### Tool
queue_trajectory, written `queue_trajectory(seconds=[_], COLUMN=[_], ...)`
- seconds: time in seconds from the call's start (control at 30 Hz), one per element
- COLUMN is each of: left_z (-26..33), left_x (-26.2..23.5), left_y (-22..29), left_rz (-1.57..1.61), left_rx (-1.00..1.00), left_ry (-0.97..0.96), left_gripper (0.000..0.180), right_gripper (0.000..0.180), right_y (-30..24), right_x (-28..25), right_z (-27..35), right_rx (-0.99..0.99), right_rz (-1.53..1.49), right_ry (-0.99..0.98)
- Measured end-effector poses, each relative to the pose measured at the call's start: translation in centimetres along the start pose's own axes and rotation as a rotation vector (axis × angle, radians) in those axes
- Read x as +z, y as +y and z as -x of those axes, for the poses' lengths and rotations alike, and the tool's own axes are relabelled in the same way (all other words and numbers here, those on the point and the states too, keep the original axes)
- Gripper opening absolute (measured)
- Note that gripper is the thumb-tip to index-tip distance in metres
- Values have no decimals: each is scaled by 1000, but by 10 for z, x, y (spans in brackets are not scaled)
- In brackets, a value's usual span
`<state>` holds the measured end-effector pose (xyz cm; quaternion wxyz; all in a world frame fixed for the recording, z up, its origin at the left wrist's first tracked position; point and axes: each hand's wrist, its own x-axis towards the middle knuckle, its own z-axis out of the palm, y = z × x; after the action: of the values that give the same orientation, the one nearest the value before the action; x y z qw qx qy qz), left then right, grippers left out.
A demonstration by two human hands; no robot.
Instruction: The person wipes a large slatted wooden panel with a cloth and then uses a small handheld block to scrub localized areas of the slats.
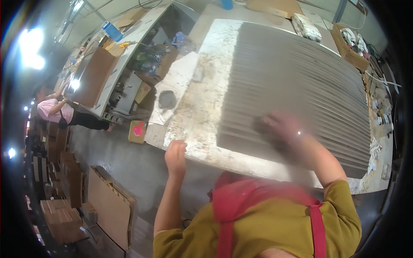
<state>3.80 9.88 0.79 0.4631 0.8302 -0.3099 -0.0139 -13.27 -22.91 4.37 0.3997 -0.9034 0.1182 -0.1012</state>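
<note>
A wide dark grey panel of narrow parallel strips or ribs (331, 94) lies on the white, stained worktop (198, 116). My right hand (284, 127) is over the panel's near middle, smeared by motion; a dark blur lies under its fingers, and I cannot tell whether it holds anything. By the worktop's near left edge my left hand (175, 157) has its fingers curled in, and nothing shows in them. Further left, a dark grey patch or lump (167, 99) sits on a white sheet (159, 114). A small pale block (198, 75) lies near the sheet.
A cardboard box of cloths (350, 47) stands at the far right, near a rolled whitish bundle (306, 27). Clear bottles (150, 60) fill a box on the left. A person in pink (53, 109) handles a brown board (92, 75). Flat cardboard (109, 206) leans at the lower left.
</note>
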Motion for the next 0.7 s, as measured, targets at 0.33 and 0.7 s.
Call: queue_trajectory(seconds=[0.33, 0.7], left_z=[-85, -136], left_x=[-40, -30], left_y=[-43, -56], left_rz=[-408, -723], left_rx=[154, 325], left_ry=[89, -51], left_gripper=[36, 26], right_gripper=[65, 60], right_y=[-27, -1], right_x=[108, 130], right_z=[-254, -291], right_rx=[60, 228], right_rz=[337, 480], right_ry=[-133, -105])
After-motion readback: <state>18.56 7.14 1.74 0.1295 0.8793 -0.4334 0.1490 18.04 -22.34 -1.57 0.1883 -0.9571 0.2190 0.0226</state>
